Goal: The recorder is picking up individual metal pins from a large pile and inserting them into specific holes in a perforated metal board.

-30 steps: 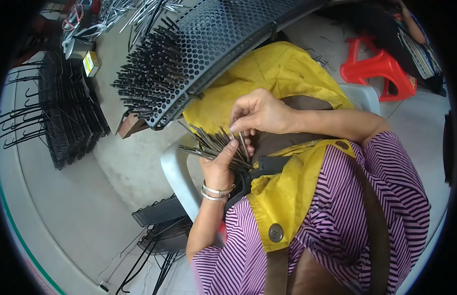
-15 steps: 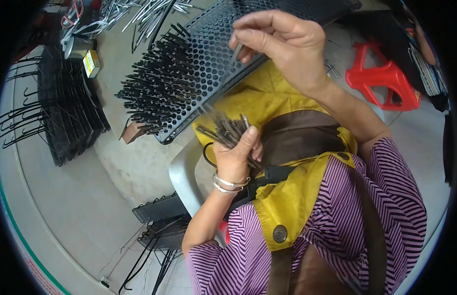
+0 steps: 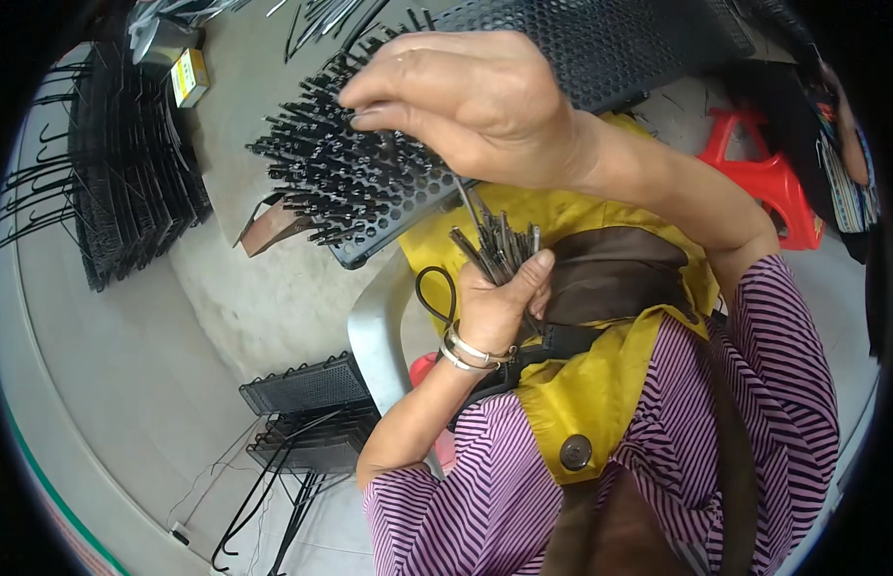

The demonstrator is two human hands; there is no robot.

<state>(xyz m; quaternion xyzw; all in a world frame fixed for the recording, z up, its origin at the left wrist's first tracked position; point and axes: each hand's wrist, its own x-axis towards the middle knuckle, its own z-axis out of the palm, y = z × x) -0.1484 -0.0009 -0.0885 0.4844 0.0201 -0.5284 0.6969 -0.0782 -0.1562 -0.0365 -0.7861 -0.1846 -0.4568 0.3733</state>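
Note:
In my left hand [image 3: 494, 305] is a bundle of thin, dark metal rods [image 3: 499, 242], gripped with the fingers wrapped round it and the ends fanning upward. My right hand [image 3: 456, 101] hangs over a black perforated panel [image 3: 422, 197], thumb and fingers pressed together. What the right fingertips hold, if anything, is hidden from view. Beneath and left of that hand, a dense cluster of black rods [image 3: 307, 158] stands in the panel's holes. The panel's far right part [image 3: 619, 58] shows bare holes. A yellow apron [image 3: 591, 204] covers my lap under the bundle.
Stacked black racks with hooked wires [image 3: 130, 173] stand at the left; more black racks [image 3: 307, 394] lie lower down. A small yellow-and-white box [image 3: 189, 79], loose metal rods [image 3: 336, 24] and a brown block [image 3: 269, 228] lie beyond. At the right is a red plastic stool [image 3: 787, 197].
My right hand has moved left over the standing rods; the thin rod seen in its fingers before no longer shows clearly there. My left hand still grips the bundle. The whole view has shifted slightly.

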